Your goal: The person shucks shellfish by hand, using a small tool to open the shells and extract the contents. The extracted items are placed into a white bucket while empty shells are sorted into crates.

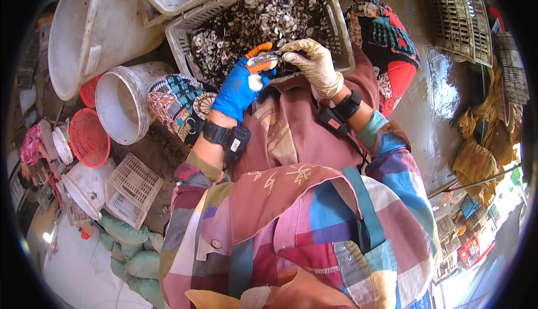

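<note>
My left hand [241, 88], in a blue glove with orange finger covers, holds a shiny, narrow piece [262, 60] whose kind is not clear. A round white piece [255, 82] rests against its lower fingers. My right hand [313, 63] wears a cream rubber glove. Its thumb and forefinger close on the right end of the shiny piece, and something dark shows between those fingers. Both hands are over the near side of a plastic crate [342, 36]. Inside lies a heap of whitish shell-like pieces [269, 12] mixed with dark bits.
Another crate [157, 4] adjoins the far side. Left are a large tub [69, 36], a white bucket [122, 105], a red basket [89, 136] and an overturned crate [132, 174]. Stacked crates [458, 15] stand right of the wet floor [424, 99]. A person [35, 149] is far left.
</note>
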The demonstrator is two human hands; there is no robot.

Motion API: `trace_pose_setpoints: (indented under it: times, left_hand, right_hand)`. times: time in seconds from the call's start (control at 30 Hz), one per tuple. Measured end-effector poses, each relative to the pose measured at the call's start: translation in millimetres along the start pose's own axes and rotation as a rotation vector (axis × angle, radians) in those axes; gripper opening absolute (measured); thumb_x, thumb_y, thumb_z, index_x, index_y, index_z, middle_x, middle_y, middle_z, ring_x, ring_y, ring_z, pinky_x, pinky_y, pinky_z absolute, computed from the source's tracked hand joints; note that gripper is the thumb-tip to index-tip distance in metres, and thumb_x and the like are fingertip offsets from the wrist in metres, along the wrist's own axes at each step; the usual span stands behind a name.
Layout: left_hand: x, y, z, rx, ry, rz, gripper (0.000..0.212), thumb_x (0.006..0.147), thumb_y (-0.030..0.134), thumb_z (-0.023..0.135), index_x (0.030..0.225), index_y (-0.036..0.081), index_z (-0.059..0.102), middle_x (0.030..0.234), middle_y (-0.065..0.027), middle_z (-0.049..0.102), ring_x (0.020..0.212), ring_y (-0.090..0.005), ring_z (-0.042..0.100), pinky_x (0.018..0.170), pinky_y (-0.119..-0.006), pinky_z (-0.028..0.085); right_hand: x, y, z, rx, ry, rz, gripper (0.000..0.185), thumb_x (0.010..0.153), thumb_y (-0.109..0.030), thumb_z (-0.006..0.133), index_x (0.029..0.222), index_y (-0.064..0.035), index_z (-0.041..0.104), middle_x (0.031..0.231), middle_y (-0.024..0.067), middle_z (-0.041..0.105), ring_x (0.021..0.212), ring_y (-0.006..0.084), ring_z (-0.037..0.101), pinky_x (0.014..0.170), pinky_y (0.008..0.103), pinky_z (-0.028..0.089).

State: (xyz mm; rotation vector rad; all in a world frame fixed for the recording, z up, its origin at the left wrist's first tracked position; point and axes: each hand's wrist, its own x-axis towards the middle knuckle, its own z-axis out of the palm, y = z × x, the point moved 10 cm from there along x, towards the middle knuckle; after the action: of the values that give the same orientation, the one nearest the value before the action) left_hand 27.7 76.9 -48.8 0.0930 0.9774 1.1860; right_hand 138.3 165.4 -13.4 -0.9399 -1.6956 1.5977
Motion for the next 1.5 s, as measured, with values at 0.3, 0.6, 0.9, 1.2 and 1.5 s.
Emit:
trace_pose_setpoints:
  times: [0.3, 0.6, 0.9, 1.2, 1.5]
  left_hand:
    - [-4, -4, -16, 0.079, 0.095, 0.01, 0.03, 0.077, 0.001, 0.062, 0.106, 0.004, 0.054, 0.096, -0.0114, 0.063, 0.085, -0.0212, 0.063, 0.07, -0.026, 0.052]
    - [8, 9, -16, 0.223, -0.059, 0.161, 0.035, 0.079, 0.0, 0.059, 0.114, 0.005, 0.055, 0.097, -0.009, 0.063, 0.087, -0.0147, 0.061, 0.069, -0.021, 0.048]
    - [-2, -1, -16, 0.0, 0.061, 0.023, 0.029, 0.079, 0.004, 0.063, 0.106, 0.001, 0.052, 0.1, -0.0126, 0.061, 0.087, -0.0209, 0.062, 0.073, -0.029, 0.052]
    - [3, -2, -7, -0.114, -0.062, -0.043, 0.039, 0.081, 0.0, 0.058, 0.119, 0.003, 0.051, 0.101, -0.0064, 0.061, 0.087, -0.0119, 0.059, 0.068, -0.021, 0.047]
    - [2, 3, -16, -0.071, 0.028, 0.056, 0.031, 0.08, -0.001, 0.059, 0.11, 0.002, 0.054, 0.103, -0.0121, 0.06, 0.09, -0.0217, 0.061, 0.073, -0.027, 0.05]
  right_hand:
    - [0, 28, 6, 0.288, -0.024, 0.199, 0.017, 0.077, -0.006, 0.069, 0.093, -0.0017, 0.066, 0.085, 0.0029, 0.064, 0.078, 0.009, 0.058, 0.071, 0.0231, 0.047]
    - [12, 19, -5, 0.177, 0.018, 0.111, 0.013, 0.077, -0.006, 0.069, 0.089, -0.0022, 0.066, 0.084, 0.0024, 0.065, 0.073, 0.0071, 0.056, 0.069, 0.021, 0.047]
    - [11, 31, -2, 0.264, 0.007, 0.22, 0.014, 0.078, -0.006, 0.068, 0.09, -0.001, 0.066, 0.083, 0.004, 0.065, 0.075, 0.0088, 0.058, 0.07, 0.0216, 0.048]
    - [14, 43, -12, 0.329, 0.068, 0.233, 0.014, 0.075, -0.004, 0.069, 0.089, -0.0021, 0.067, 0.085, 0.0045, 0.065, 0.076, 0.0093, 0.058, 0.071, 0.0226, 0.048]
    - [21, 44, -22, -0.151, 0.014, 0.167, 0.016, 0.076, -0.006, 0.069, 0.091, -0.0035, 0.067, 0.083, 0.0039, 0.064, 0.076, 0.0102, 0.058, 0.07, 0.024, 0.048]
